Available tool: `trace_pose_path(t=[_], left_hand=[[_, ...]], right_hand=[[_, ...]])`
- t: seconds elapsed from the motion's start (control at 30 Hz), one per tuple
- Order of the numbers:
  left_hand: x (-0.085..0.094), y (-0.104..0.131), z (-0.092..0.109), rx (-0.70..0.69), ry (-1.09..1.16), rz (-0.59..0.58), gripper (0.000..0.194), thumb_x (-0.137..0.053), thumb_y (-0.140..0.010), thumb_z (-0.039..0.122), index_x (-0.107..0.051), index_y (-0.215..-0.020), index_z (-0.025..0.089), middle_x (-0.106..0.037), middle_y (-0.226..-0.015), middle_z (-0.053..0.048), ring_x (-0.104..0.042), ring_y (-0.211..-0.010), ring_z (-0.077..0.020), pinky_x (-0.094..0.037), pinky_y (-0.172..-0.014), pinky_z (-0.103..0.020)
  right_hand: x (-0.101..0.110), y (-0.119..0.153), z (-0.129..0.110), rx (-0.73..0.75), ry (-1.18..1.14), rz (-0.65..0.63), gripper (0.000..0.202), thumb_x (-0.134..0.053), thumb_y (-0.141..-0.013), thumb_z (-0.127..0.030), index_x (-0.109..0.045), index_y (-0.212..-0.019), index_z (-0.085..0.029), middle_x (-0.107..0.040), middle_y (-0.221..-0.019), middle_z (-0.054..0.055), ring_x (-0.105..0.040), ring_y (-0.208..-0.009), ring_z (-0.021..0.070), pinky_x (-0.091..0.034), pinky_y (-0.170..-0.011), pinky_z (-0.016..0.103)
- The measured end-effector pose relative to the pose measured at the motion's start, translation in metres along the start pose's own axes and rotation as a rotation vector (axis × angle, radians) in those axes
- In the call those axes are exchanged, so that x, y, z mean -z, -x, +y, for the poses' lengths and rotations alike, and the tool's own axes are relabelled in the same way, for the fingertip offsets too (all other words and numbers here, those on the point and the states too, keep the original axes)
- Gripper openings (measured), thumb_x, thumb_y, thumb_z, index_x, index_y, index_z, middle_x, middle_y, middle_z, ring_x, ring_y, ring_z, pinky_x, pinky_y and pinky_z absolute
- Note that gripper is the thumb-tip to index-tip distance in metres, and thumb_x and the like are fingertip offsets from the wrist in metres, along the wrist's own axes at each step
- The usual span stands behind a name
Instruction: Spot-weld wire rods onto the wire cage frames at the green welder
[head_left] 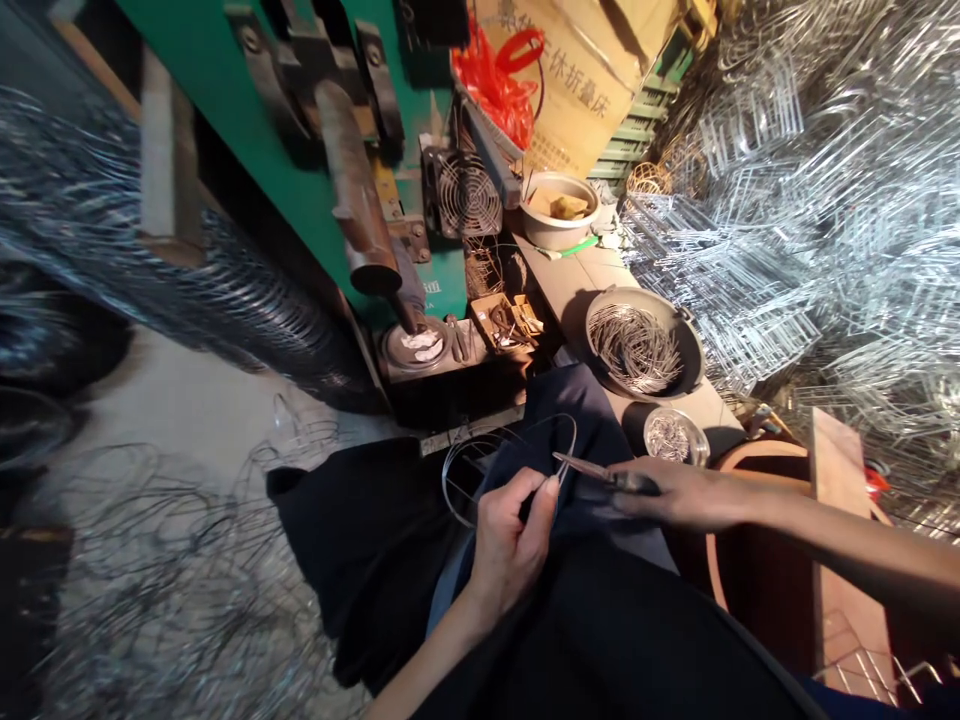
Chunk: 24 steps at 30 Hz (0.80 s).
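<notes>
My left hand is closed over my lap, thumb and fingers pinching thin metal wire. Loops of this wire curve up and out to the left of the hand. My right hand grips a pair of pliers, whose narrow jaws point left at the wire just above my left fingertips. Whether the jaws touch the wire I cannot tell. To the right, a large bowl holds curved wire pieces, and a small clear tub below it contains short metal bits.
A green machine with a thick metal arm stands ahead. Bent wire frames pile up at right. Loose wire tangles across the left floor. A brown bucket with a wooden board sits under my right arm.
</notes>
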<state>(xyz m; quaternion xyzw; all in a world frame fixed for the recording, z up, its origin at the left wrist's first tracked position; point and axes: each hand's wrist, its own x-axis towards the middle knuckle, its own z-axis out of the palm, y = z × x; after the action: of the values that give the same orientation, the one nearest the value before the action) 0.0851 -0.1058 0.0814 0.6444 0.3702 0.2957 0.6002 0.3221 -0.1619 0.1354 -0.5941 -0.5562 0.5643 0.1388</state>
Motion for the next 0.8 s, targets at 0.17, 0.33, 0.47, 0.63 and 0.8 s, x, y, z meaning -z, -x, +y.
trace_pose_path(t=[0.17,0.33,0.47,0.63,0.8], left_hand=[[-0.001,0.001,0.004,-0.041,-0.05,-0.019,0.032,-0.049,-0.097,0.032,-0.051,-0.068,0.019,-0.042,-0.062,0.003,-0.039,-0.056,-0.0104,-0.032,-0.057,-0.025],[-0.002,0.004,0.0,-0.03,-0.078,0.091,0.031,-0.048,-0.097,0.032,-0.051,-0.068,0.019,-0.042,-0.06,0.004,-0.04,-0.054,-0.01,-0.033,-0.056,-0.024],[-0.001,0.002,-0.005,-0.034,-0.116,0.157,0.032,-0.049,-0.096,0.032,-0.051,-0.067,0.018,-0.044,-0.06,0.004,-0.041,-0.054,-0.0097,-0.034,-0.055,-0.023],[-0.001,0.002,-0.004,-0.041,-0.134,0.198,0.032,-0.049,-0.096,0.032,-0.051,-0.067,0.018,-0.047,-0.061,0.003,-0.044,-0.056,-0.0097,-0.035,-0.054,-0.021],[-0.006,0.006,-0.002,-0.07,-0.128,0.184,0.033,-0.049,-0.097,0.03,-0.05,-0.066,0.018,-0.044,-0.058,0.004,-0.041,-0.052,-0.0085,-0.034,-0.053,-0.021]], right_hand=[[0.028,0.003,-0.021,-0.065,0.099,-0.223,0.041,-0.056,-0.092,-0.054,-0.063,-0.077,-0.017,-0.052,-0.065,-0.001,-0.039,-0.056,0.0107,-0.03,-0.052,0.024],[-0.002,-0.014,0.005,0.028,0.063,-0.079,0.043,-0.051,-0.094,-0.058,-0.064,-0.099,-0.017,-0.062,-0.082,0.002,-0.052,-0.07,0.014,-0.041,-0.064,0.025],[-0.037,-0.037,0.031,0.178,-0.079,0.054,0.049,-0.047,-0.095,-0.06,-0.061,-0.109,-0.015,-0.063,-0.099,0.005,-0.056,-0.087,0.0173,-0.047,-0.081,0.029],[-0.048,-0.05,0.038,0.195,-0.121,0.115,0.053,-0.044,-0.094,-0.063,-0.06,-0.11,-0.015,-0.062,-0.097,0.005,-0.054,-0.087,0.0179,-0.046,-0.085,0.031],[-0.034,-0.031,0.029,0.112,-0.049,0.105,0.055,-0.045,-0.092,-0.065,-0.062,-0.102,-0.014,-0.054,-0.076,0.0,-0.045,-0.066,0.0127,-0.044,-0.065,0.026]])
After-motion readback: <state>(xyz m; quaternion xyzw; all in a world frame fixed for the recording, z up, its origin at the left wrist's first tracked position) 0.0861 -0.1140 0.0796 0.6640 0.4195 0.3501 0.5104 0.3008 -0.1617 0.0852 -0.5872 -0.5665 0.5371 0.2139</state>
